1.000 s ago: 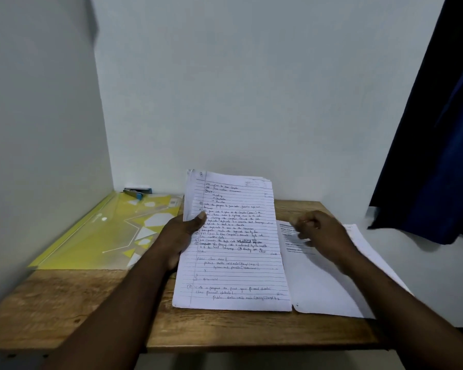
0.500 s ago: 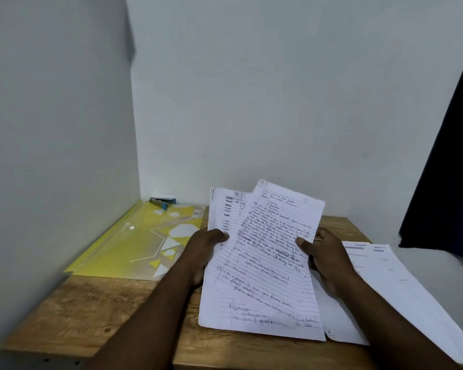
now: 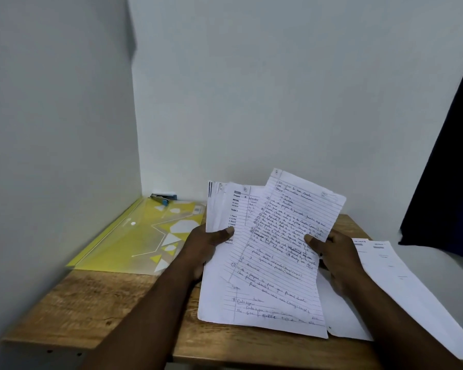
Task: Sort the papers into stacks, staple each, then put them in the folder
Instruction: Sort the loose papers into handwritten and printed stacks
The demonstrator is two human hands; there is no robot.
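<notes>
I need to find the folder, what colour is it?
The folder is translucent yellow with white geometric shapes, clearest in the head view.

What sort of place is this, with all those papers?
Probably a small study corner: a wooden desk against plain walls, handwritten notes, a yellow folder and a stapler.

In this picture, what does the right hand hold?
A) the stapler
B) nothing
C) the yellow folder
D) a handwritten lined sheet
D: the right hand pinches the handwritten lined sheet by its edge, while the left hand grips the pile of papers; the stapler and the yellow folder lie untouched near the left wall.
</notes>
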